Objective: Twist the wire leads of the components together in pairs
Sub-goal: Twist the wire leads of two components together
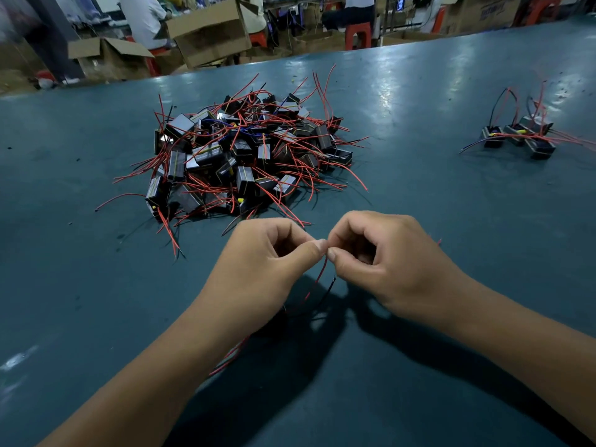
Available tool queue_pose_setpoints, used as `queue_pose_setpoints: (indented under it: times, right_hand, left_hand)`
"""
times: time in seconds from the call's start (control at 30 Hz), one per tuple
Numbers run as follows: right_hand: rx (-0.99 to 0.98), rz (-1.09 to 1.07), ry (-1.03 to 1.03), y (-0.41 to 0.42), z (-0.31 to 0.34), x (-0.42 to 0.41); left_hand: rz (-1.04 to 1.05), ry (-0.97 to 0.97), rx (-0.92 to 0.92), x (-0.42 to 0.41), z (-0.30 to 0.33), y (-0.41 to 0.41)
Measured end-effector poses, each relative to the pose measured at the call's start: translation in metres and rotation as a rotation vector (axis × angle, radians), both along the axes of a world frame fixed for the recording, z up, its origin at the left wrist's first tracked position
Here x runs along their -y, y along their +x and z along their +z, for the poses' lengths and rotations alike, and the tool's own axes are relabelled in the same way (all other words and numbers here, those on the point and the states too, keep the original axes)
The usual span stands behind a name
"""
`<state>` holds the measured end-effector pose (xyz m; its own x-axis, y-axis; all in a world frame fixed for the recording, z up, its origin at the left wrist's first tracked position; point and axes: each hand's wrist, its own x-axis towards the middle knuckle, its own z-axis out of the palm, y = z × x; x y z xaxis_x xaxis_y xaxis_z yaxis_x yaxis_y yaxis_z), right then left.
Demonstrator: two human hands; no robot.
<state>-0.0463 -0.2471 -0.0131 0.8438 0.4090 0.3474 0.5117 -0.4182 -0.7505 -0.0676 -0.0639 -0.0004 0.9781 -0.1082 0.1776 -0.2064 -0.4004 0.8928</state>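
While both forearms are reaching in from the bottom edge over a dark teal table, the 2 hands are meeting near the middle of the view, thumbs almost touching. The left hand is curling its fingers inward and pinching the top of a thin red wire lead between thumb and forefinger. The right hand is doing the same from the other side, its thumb and forefinger closing on the wire ends at the same spot. Just below the pinch, the red lead is hanging down beside a black wire lead, and both are trailing toward the table in the shadow under the left wrist. More red wire is showing beneath the left forearm. The component these leads belong to is hidden under the hands.

Beyond the hands, toward the far left of the table, a large pile of components is lying in a tangle: small dark rectangular blocks with red wires sticking out in all directions. Well apart from it, at the far right, a small group of components is sitting together with red and black leads standing up from it.

Past the table's far edge, open cardboard boxes, red stools and seated people are appearing, blurred.
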Motion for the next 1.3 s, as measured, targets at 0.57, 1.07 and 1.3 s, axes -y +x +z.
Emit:
queue_pose_setpoints:
  times: [0.57, 1.07, 1.3]
  right_hand:
    - [-0.326, 0.283, 0.233, 0.005, 0.007, 0.008]
    - [-0.143, 0.216, 0.099, 0.001, 0.010, 0.005]
    - [0.061, 0.097, 0.021, -0.001, 0.009, 0.003]
  left_hand:
    - [-0.264, 0.523, 0.737, -0.025, 0.015, 0.011]
    - [-0.290, 0.537, 0.636, -0.024, 0.015, 0.011]
    - [-0.213, 0.245, 0.235, -0.016, 0.013, 0.003]
